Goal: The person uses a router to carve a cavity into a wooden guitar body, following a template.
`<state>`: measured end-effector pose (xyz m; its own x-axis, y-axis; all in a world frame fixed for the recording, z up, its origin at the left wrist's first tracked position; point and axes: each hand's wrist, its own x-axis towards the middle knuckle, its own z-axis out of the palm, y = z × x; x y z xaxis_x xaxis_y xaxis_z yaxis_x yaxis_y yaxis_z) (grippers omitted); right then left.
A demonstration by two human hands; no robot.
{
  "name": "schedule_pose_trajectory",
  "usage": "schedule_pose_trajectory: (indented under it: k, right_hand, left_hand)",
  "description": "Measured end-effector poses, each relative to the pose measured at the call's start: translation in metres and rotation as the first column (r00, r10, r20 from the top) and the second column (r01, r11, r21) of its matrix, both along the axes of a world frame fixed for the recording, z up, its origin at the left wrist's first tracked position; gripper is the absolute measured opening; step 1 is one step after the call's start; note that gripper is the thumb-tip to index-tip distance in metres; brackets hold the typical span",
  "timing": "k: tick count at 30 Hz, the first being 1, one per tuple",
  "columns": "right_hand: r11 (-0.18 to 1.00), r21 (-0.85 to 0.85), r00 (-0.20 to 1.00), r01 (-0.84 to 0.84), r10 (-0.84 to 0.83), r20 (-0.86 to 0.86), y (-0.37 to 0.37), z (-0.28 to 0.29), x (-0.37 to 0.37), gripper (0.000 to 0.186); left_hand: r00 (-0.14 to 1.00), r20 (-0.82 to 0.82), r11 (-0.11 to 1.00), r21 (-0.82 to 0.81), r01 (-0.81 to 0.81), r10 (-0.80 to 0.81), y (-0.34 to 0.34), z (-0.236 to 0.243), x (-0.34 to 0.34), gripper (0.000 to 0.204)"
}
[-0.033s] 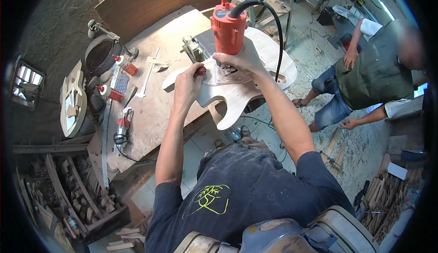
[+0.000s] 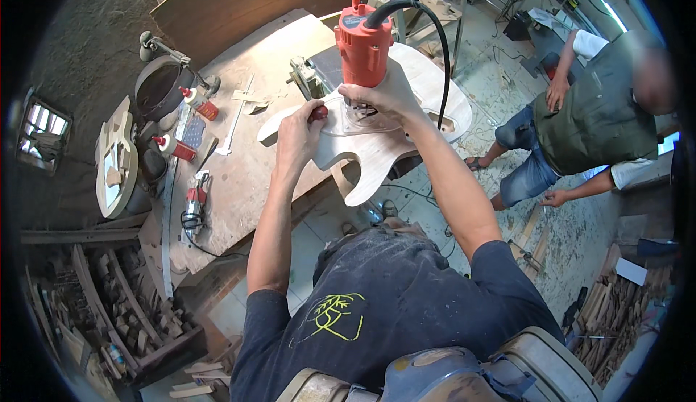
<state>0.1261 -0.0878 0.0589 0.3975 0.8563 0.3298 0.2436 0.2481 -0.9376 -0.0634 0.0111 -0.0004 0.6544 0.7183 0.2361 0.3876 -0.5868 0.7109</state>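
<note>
A red router [image 2: 362, 47] with a black cable stands upright on a clear base plate [image 2: 362, 119] over a pale wooden guitar body [image 2: 373, 173], which lies at the workbench's edge. My left hand [image 2: 301, 130] is closed on the small red knob [image 2: 318, 113] at the base's left. My right hand [image 2: 384, 97] wraps round the lower part of the router, just under the red housing. Behind the guitar body is a metal clamp or vise [image 2: 301, 74], its shape partly hidden.
The workbench [image 2: 239, 192] holds two red-and-white bottles [image 2: 181, 148], a small trimmer tool [image 2: 194, 206], a metal ruler [image 2: 167, 253] and a lamp [image 2: 159, 47]. Another guitar body [image 2: 127, 152] is at left. Another person [image 2: 594, 119] stands at right. Wood scraps [image 2: 130, 308] fill the lower left.
</note>
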Motion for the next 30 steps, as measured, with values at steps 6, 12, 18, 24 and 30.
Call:
schedule_pose_trajectory:
  k: [6, 12, 18, 24, 30]
  right_hand:
    - [1.0, 0.013, 0.998, 0.027, -0.028, 0.055, -0.002, -0.006, 0.003, 0.04]
    - [1.0, -0.012, 1.0, 0.015, -0.015, 0.009, -0.006, -0.006, 0.0, 0.035]
    - [1.0, 0.001, 1.0, -0.007, 0.007, -0.017, -0.011, -0.004, -0.001, 0.035]
    - [1.0, -0.012, 1.0, -0.007, 0.007, -0.025, -0.013, -0.003, -0.001, 0.035]
    - [1.0, -0.013, 1.0, 0.011, -0.011, -0.009, -0.014, -0.006, 0.0, 0.036]
  left_hand:
    - [0.998, 0.063, 0.999, 0.032, 0.027, -0.029, -0.001, -0.004, -0.001, 0.033]
    - [1.0, 0.001, 0.998, 0.048, 0.029, -0.029, -0.004, 0.0, -0.002, 0.033]
    - [0.999, -0.006, 0.999, 0.036, 0.035, -0.035, -0.006, 0.001, -0.003, 0.032]
    - [0.999, 0.011, 0.999, 0.001, 0.05, -0.05, -0.009, 0.002, -0.003, 0.031]
    - [0.998, 0.006, 0.998, 0.03, 0.061, -0.062, -0.008, -0.001, -0.002, 0.031]
